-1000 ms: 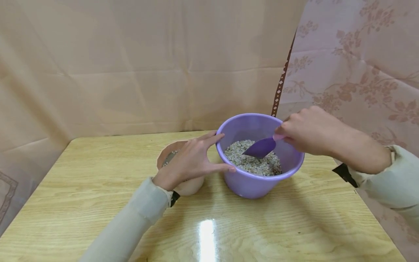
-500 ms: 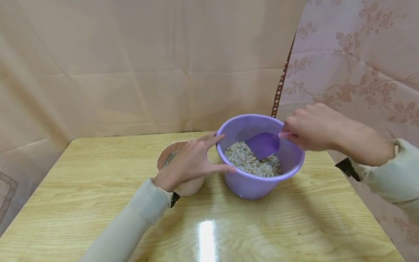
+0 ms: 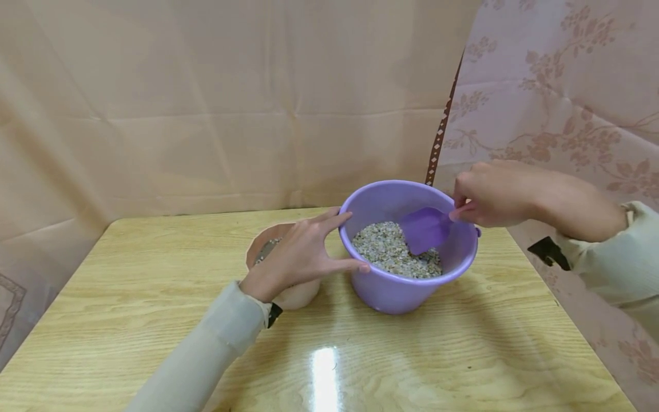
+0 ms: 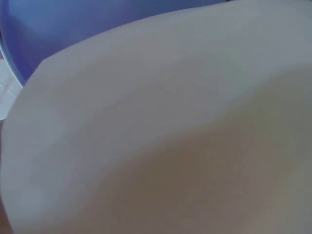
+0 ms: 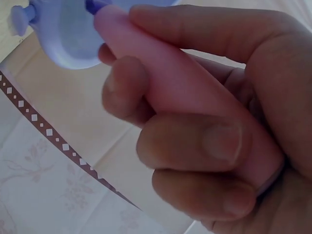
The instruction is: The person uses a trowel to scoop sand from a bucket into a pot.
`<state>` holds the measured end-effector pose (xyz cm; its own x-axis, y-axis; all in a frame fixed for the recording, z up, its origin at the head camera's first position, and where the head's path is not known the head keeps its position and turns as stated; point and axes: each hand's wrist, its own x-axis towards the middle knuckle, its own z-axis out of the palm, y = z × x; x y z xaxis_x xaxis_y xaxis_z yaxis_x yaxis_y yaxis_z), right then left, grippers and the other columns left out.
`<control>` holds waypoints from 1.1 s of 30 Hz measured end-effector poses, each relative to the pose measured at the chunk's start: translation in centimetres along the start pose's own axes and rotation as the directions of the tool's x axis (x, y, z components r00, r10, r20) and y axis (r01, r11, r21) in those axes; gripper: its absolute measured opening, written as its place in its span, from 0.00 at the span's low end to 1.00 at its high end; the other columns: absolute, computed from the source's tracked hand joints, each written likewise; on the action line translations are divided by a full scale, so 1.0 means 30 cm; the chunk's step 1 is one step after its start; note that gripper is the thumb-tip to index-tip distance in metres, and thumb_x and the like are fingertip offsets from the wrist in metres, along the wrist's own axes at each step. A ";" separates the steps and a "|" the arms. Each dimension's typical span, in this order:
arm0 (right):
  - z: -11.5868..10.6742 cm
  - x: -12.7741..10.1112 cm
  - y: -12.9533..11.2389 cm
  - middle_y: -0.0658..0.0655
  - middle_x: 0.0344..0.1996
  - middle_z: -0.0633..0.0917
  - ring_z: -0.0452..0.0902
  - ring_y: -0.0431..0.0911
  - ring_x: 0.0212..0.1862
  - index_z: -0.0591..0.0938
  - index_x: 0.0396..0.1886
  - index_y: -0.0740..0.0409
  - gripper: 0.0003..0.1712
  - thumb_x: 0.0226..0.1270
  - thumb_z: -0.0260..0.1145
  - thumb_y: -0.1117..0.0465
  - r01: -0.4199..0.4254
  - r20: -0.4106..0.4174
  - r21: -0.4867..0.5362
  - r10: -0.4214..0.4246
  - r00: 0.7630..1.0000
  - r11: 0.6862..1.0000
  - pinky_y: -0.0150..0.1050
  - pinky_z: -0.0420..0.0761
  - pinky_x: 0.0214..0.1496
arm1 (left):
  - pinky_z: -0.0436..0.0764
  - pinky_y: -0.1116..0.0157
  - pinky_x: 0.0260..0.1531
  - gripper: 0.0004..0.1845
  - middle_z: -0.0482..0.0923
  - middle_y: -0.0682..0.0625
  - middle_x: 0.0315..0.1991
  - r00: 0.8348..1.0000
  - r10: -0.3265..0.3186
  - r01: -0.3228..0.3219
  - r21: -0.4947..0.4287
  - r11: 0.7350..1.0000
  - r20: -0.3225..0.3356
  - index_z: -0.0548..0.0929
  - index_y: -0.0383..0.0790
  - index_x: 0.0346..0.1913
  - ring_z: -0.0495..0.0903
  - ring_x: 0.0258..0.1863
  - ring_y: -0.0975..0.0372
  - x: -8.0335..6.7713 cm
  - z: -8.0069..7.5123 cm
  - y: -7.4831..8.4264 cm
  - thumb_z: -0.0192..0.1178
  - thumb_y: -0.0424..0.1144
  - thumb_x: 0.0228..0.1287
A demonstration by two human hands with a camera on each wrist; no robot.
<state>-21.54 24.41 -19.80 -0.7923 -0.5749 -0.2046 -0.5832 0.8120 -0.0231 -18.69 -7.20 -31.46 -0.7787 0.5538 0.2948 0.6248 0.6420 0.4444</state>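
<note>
A purple plastic bucket (image 3: 388, 297) holds a heap of small mixed gravel (image 3: 388, 249). My left hand (image 3: 305, 252) spans the bucket's left rim, thumb and fingers spread and mostly straight against it. My right hand (image 3: 496, 194) grips the pink handle (image 5: 195, 92) of a scoop, fingers curled round it. The scoop's purple blade (image 3: 424, 229) slants down inside the bucket, its tip at the gravel. Below my left wrist stands a pot (image 3: 297, 296), pale outside and terracotta-coloured inside, with gravel in it; hand and forearm partly hide it.
The wooden table (image 3: 154, 315) carries both containers near its back edge. Behind it hangs a beige curtain (image 3: 206, 103), with a pink floral cloth (image 3: 561, 103) at the right. A pale blurred surface (image 4: 146, 122) fills most of the left wrist view.
My right hand has moved right and slightly up, drawing the scoop toward the bucket's right side; its blade has turned steeper. The left hand and the bucket have stayed in place.
</note>
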 end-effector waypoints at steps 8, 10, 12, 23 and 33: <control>0.001 0.014 -0.017 0.48 0.24 0.82 0.76 0.42 0.26 0.84 0.28 0.54 0.07 0.59 0.73 0.57 -0.053 0.048 -0.032 0.054 0.997 0.998 0.40 0.76 0.28 | 0.76 0.56 0.58 0.55 0.67 0.47 0.71 1.000 0.002 -0.002 -0.004 1.000 -0.008 0.70 0.39 0.72 0.75 0.63 0.54 -0.001 0.005 -0.005 0.65 0.74 0.49; 0.006 0.016 -0.018 0.48 0.24 0.81 0.76 0.43 0.26 0.83 0.28 0.55 0.07 0.60 0.73 0.58 -0.057 0.064 -0.037 0.059 0.996 0.998 0.40 0.76 0.29 | 0.76 0.56 0.58 0.55 0.67 0.47 0.71 1.000 0.004 -0.004 -0.007 1.000 -0.009 0.70 0.39 0.72 0.75 0.63 0.55 -0.001 0.006 -0.005 0.65 0.74 0.49; 0.010 0.019 -0.020 0.48 0.24 0.81 0.76 0.43 0.27 0.82 0.29 0.55 0.08 0.60 0.73 0.58 -0.062 0.079 -0.034 0.065 0.995 0.997 0.41 0.76 0.29 | 0.76 0.56 0.58 0.54 0.67 0.47 0.71 1.000 0.005 -0.006 -0.008 1.000 -0.011 0.70 0.39 0.72 0.75 0.63 0.55 -0.001 0.008 -0.005 0.65 0.74 0.49; 0.030 0.048 -0.031 0.49 0.23 0.80 0.76 0.43 0.25 0.79 0.27 0.54 0.10 0.60 0.72 0.57 -0.052 0.102 -0.048 0.057 0.993 0.997 0.41 0.76 0.28 | 0.76 0.57 0.58 0.54 0.67 0.45 0.71 1.000 0.003 -0.003 -0.032 0.999 -0.007 0.70 0.39 0.72 0.75 0.63 0.55 -0.003 0.009 -0.006 0.66 0.73 0.49; 0.038 0.082 -0.035 0.50 0.19 0.80 0.77 0.43 0.21 0.80 0.22 0.54 0.09 0.59 0.70 0.60 -0.036 0.117 0.006 0.035 0.993 0.999 0.38 0.76 0.23 | 0.77 0.59 0.58 0.54 0.66 0.47 0.72 1.000 -0.003 0.002 -0.027 1.000 -0.014 0.70 0.40 0.72 0.76 0.62 0.55 -0.002 0.008 -0.008 0.65 0.74 0.49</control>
<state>-22.67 22.25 -21.40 -0.7858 -0.5304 -0.3182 -0.5534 0.8326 -0.0213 -18.78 -7.28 -31.79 -0.7812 0.5446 0.3051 0.6211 0.6287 0.4679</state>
